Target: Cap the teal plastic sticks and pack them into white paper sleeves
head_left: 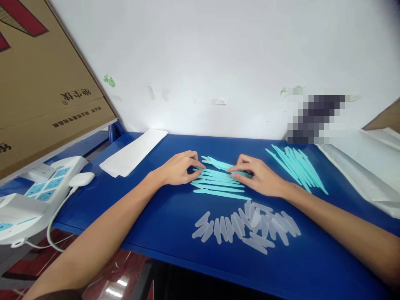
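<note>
Slim turquoise eyebrow razors (220,183) lie side by side in a loose row at the middle of the blue table, with a few crossing at its far end. My left hand (181,167) is at the row's left ends, thumb and fingers closed in a pinch on a razor. At the right ends, my right hand (258,173) pinches at the same far part of the row, its fingers partly covering the handles. Nearer to me lies a spread of translucent plastic caps (229,228). A second bunch of turquoise razors (296,166) lies right of my right hand.
The blue table (150,225) meets a white wall (193,62). A folded white sheet (134,152) lies back left. A power strip (46,187) with a plugged-in white charger (81,179) is at the left edge, below a large cardboard box (40,79). Clear plastic bags (359,166) lie right.
</note>
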The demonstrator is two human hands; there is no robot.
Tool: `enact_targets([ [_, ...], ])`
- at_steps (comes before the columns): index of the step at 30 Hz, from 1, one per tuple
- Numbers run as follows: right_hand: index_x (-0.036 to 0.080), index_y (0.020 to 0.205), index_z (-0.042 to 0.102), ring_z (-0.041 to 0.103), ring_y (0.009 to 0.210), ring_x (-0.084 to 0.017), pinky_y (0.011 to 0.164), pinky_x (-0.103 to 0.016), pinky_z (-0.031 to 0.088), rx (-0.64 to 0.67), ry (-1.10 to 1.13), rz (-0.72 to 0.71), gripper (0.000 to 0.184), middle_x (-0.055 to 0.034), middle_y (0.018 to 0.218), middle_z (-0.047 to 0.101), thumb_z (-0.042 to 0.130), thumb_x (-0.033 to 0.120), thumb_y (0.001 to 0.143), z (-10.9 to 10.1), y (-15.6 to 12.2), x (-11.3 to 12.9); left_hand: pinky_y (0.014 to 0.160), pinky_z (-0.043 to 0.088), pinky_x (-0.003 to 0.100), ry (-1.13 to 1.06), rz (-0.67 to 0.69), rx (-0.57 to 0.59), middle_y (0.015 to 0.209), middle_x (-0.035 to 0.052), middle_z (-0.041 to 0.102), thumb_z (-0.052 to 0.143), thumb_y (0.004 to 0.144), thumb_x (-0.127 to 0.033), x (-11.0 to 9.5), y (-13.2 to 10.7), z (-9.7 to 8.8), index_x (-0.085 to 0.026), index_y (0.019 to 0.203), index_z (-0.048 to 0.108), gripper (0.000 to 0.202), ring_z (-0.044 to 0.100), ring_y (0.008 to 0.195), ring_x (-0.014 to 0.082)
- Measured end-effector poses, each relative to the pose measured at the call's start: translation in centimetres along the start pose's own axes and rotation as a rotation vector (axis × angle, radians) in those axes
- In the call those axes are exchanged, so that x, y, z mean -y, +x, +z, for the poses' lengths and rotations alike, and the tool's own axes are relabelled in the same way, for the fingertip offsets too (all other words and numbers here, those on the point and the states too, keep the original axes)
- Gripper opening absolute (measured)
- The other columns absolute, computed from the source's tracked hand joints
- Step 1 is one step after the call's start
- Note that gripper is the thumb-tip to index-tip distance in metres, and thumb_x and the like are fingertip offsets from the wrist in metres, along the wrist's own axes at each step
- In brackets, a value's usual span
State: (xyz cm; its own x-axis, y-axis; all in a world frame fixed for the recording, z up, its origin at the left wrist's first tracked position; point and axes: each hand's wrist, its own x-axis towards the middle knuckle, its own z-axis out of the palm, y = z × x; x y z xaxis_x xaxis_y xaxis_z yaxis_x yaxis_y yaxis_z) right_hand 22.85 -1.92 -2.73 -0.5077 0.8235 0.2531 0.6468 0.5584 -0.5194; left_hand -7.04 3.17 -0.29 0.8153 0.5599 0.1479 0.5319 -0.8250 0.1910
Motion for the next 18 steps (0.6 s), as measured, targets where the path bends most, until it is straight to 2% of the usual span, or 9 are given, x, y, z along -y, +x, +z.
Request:
enact_targets([
  [4,0.024,0.112,0.076,0.052,0.069,-0.018,0.063,-0.035,0.043,-0.088,-0.034,0.039,0.040,-0.0070,0.087,0.056,0.047,0.049,0.099,0.2,0.1,-0.3,0.083,0.047,0.036,-0.013,-0.008,-0.030,0.105,0.0099,0.060,0.049,0.098,-0.038,-0.1,0.1,0.4,-0.019,0.122,0.072,0.038,0.058,0.096,0.0233],
  [8,0.025,0.110,0.077,0.053,0.070,-0.018,0.063,-0.035,0.043,-0.071,-0.059,0.011,0.038,-0.0067,0.086,0.055,0.049,0.047,0.098,0.3,0.1,-0.5,0.095,0.044,0.043,-0.011,-0.010,-0.078,0.117,0.0124,0.055,0.043,0.102,-0.042,-0.3,0.2,0.8,-0.021,0.137,0.062,0.045,0.051,0.106,0.0261],
  [12,0.025,0.111,0.077,0.053,0.071,-0.018,0.065,-0.036,0.043,-0.037,-0.047,-0.008,0.035,-0.0062,0.087,0.054,0.052,0.045,0.098,0.2,0.0,-0.3,0.098,0.041,0.049,-0.031,-0.026,-0.017,0.130,0.0126,0.049,0.041,0.103,-0.047,-0.6,0.2,1.0,-0.029,0.144,0.054,0.047,0.047,0.112,0.0285],
  [18,0.024,0.113,0.077,0.052,0.068,-0.017,0.063,-0.035,0.042,-0.017,-0.037,0.019,0.036,-0.0062,0.088,0.055,0.052,0.046,0.098,0.1,0.0,-0.3,0.100,0.039,0.052,-0.066,-0.013,0.029,0.134,0.0119,0.046,0.042,0.103,-0.047,-1.2,0.3,1.0,-0.034,0.143,0.055,0.045,0.044,0.117,0.0298],
])
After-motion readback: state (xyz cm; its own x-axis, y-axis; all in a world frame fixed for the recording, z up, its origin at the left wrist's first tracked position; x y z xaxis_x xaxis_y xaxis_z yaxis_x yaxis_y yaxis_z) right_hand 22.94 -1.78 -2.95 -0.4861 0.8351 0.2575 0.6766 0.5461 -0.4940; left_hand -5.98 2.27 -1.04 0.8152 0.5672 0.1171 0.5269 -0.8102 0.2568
